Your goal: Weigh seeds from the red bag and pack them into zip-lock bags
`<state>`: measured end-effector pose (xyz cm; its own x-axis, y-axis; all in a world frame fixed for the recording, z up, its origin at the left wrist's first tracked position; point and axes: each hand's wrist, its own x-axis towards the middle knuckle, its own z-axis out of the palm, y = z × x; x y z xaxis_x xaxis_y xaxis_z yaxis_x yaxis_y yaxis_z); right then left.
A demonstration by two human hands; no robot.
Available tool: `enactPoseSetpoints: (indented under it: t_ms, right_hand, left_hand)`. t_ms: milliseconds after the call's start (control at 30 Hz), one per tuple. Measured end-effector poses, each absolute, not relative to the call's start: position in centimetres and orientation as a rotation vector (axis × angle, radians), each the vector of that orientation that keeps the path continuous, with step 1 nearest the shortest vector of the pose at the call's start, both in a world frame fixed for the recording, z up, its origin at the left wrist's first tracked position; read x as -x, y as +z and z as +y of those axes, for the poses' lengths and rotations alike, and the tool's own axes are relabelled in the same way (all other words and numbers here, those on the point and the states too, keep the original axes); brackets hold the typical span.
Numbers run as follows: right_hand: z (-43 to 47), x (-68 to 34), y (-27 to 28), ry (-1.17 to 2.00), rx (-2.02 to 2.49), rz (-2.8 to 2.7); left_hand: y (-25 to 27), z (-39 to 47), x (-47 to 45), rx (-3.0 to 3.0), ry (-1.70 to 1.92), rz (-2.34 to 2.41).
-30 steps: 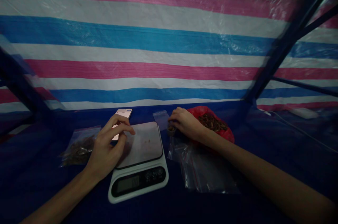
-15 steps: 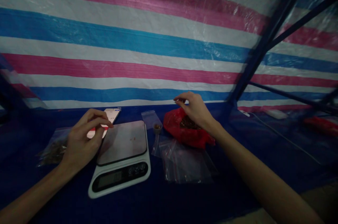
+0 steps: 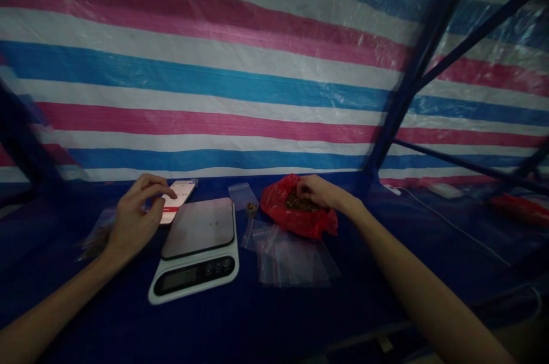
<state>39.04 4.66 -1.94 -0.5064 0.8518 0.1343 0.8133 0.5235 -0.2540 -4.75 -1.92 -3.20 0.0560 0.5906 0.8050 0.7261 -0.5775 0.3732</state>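
My right hand (image 3: 318, 189) reaches into a red plastic bag (image 3: 274, 204) filled with small brown pieces (image 3: 295, 202). Its fingers are drawn together, with the tips down among the pieces, so what they grip is hidden. Over the near edge of a lit phone (image 3: 182, 192), my left hand (image 3: 139, 212) hovers with its fingers bent and thumb and forefinger apart, holding nothing. Between the hands stands a white kitchen scale (image 3: 201, 226), a few tiny bits on its plate. Its display is too dim to read.
A small cup (image 3: 251, 209) with brown bits stands beside the scale. Clear zip bags (image 3: 295, 261) lie in front of the red bag. A filled clear bag (image 3: 100, 235) lies behind my left wrist. Blue frame bars (image 3: 398, 106) and a white cable (image 3: 454, 226) are at right.
My right hand has gone down from above the red bag into its contents. My left hand has moved from the scale's edge toward the phone, its thumb and forefinger now wider apart. The view has shifted slightly.
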Motion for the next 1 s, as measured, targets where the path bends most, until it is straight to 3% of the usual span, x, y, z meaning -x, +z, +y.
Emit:
enactPoseSetpoints:
  t_ms: [233, 600, 1000]
  right_hand:
    - [3.4, -38.3, 0.3, 0.196, 1.237, -2.389]
    - [-0.6, -27.1, -1.5, 0.572, 0.93, -1.876]
    - [0.0, -25.7, -5.4, 0.189, 0.949, -2.277]
  left_hand:
    - [-3.1, -1.7, 5.2, 2.15, -1.586, -1.374]
    - [-2.7, -1.8, 4.9, 2.231, -1.483, -1.343]
    - [-2.2, -1.9, 5.7, 2.143, -1.231, -1.277]
